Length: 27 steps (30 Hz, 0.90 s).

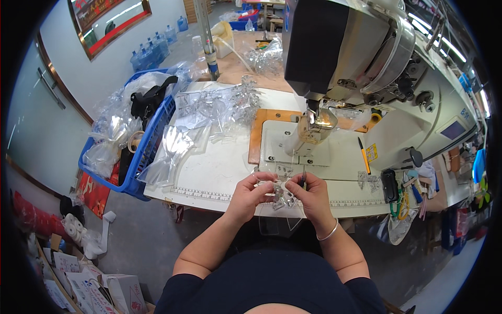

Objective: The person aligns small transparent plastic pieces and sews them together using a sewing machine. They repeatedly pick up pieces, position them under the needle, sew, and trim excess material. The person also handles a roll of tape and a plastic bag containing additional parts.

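Note:
Near the front edge of the sewing machine's table, my left hand (251,195) pinches one side of a clear plastic piece (283,200) with small grey patterning. My right hand (313,198) is closed at the other side of that plastic, thumb and forefinger together. A slim dark pointed tool (304,178) sticks up from the right fingers; its exact kind is too small to tell. Just beyond both hands stands the sewing machine's post bed (311,136) with the needle head above. The plastic's lower edges hang over the table's front.
On the left stands a blue basket (164,118) full of plastic bags. Clear plastic sheets (180,144) and a heap of printed plastic pieces (243,99) lie on the table. An orange pen (364,157), black case (389,186) and scissors (402,203) lie at right.

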{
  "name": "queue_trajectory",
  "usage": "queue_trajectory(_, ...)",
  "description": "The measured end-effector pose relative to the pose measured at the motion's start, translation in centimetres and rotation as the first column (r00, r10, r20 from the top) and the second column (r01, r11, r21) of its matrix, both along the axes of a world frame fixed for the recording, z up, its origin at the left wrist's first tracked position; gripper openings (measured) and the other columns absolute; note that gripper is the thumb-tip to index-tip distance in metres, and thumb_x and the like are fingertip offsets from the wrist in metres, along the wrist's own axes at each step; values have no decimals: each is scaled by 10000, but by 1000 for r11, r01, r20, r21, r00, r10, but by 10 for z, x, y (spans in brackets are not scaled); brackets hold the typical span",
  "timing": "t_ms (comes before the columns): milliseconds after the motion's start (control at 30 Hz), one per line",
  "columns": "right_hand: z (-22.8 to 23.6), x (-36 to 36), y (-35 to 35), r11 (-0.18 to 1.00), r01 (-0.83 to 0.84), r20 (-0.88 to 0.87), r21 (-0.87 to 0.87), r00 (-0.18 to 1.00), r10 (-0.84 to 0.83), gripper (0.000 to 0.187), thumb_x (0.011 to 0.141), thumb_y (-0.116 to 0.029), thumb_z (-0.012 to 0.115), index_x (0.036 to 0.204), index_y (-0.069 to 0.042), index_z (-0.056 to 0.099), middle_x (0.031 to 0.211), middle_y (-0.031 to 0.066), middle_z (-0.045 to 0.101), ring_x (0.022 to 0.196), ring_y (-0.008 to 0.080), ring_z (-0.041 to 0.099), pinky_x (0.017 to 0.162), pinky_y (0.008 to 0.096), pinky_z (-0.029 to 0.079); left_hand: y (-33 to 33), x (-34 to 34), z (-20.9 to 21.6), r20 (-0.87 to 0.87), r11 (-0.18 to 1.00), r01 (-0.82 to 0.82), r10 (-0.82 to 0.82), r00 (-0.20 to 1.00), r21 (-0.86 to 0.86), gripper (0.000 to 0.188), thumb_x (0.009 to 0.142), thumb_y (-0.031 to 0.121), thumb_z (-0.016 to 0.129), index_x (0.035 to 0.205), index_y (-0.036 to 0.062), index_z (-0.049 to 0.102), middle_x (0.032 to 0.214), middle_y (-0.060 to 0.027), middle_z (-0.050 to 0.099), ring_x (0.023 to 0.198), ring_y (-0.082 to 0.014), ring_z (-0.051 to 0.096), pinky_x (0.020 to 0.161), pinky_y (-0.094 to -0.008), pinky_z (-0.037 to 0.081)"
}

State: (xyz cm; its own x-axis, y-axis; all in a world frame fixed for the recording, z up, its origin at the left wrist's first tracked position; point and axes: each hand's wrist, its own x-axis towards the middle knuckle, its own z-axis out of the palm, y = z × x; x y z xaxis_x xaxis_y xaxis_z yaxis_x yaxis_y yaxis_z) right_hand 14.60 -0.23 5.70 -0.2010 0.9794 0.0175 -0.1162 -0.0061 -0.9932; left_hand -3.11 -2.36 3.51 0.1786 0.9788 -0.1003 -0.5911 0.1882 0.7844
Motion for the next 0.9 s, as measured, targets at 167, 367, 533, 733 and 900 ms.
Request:
queue_trajectory(167,0,1,0,992,19,186,127,982,-42,174,832,-77,665,987,-6,632,807,-14,572,694,70,514,687,198,435,2,-4,1,-42,997,69,-68,997,21,150,894,90,577,1029,30,601,1071,-71,588,920,-153,604,768,-321,545)
queue_trajectory(367,1,29,4,975,-10,138,224,990,-22,295,915,-135,570,1180,-5,576,998,16,525,918,123,502,846,255,416,-1,-3,-7,-111,983,-73,93,989,168,172,833,0,630,997,47,613,1049,-69,592,926,-174,606,769,-309,540)
queue_trajectory(533,16,45,8,949,-2,118,316,992,-37,310,978,-195,465,1185,3,583,924,-11,459,645,30,325,562,174,303,3,0,4,-430,579,24,577,695,815,200,714,-77,694,836,74,645,969,-71,625,896,-237,641,740,-303,536)
queue_trajectory(733,42,48,-12,704,-262,531,660,826,-191,282,729,-159,762,992,-86,692,854,52,577,685,178,582,577,282,481,9,-7,16,-328,193,296,787,523,936,177,638,-29,726,710,108,640,913,-43,640,872,-261,669,724,-329,537)
queue_trajectory(900,37,44,-10,692,-343,621,635,760,-192,236,728,-173,760,943,-97,699,803,41,592,681,194,588,575,287,480,8,-5,11,-366,257,263,721,589,930,162,635,-12,733,706,109,651,904,-49,630,876,-257,668,724,-331,538)
